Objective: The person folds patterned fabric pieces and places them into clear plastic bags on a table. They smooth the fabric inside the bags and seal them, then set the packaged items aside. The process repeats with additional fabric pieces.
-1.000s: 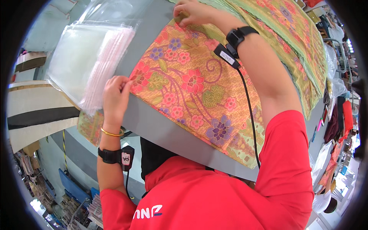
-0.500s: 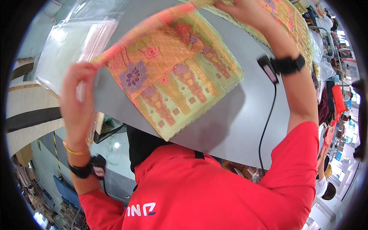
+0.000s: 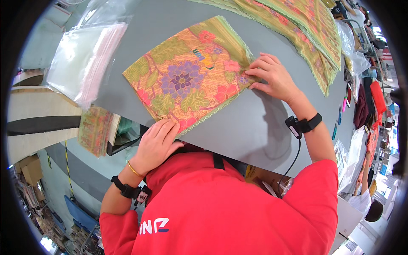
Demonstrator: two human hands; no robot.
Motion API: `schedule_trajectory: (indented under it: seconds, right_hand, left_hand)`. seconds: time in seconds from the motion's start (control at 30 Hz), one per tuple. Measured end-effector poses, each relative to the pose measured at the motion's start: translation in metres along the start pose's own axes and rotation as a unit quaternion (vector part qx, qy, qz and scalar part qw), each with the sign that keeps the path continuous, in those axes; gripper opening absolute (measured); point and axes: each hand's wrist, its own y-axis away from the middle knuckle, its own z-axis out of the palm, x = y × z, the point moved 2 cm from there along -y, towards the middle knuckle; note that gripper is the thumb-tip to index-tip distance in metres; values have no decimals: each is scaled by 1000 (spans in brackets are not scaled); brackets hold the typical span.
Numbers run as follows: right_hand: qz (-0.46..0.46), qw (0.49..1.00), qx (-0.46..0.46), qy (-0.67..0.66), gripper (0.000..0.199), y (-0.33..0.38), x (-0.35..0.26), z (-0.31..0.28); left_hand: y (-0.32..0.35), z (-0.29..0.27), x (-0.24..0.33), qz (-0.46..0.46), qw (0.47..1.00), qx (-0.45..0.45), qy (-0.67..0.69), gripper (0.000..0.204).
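A patterned cloth [image 3: 182,80] with a scalloped green border lies folded in layers on the grey table, its purple flower facing up. At its near corner, my left hand [image 3: 159,142] has its fingers closed on the edge, the thumb partly hidden from view. My right hand [image 3: 274,78] pinches the scalloped border at the right corner between thumb and fingers. A small strip of coloured lettering shows on the cloth's upper face. Each wrist wears a black strap with a small device.
Clear plastic bags [image 3: 85,59] lie stacked at the table's far left. More patterned cloth [image 3: 297,29] is spread at the far right. Pens and scissors lie along the right side. Below the table's left edge sits another folded cloth [image 3: 94,129]. A cable hangs from my right wrist device.
The raised cloth edge has come down toward me, folding over the striped part. Both hands have moved nearer, from the far edge to the near and right corners.
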Motion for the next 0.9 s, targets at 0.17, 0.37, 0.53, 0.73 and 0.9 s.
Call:
schedule_trajectory:
  seconds: [0.17, 0.37, 0.53, 0.73, 0.9]
  right_hand:
    - [-19, 994, -3, 107, 33, 27, -85, -15]
    - [127, 991, -39, -26, 61, 68, -133, 5]
    - [189, 972, -134, 38, 83, 39, -104, 14]
    - [236, 970, -3, -50, 81, -84, -106, 16]
    - [138, 990, 25, -21, 62, -129, -180, 91]
  left_hand:
    - [-9, -17, -39, 23, 997, 69, -1, 33]
    - [-29, -41, -77, 14, 992, 88, -92, 26]
    - [-26, -39, -76, 54, 995, 71, 34, 23]
    - [-33, -40, -90, 39, 993, 65, 91, 17]
    - [-43, -35, -83, 26, 994, 87, 62, 12]
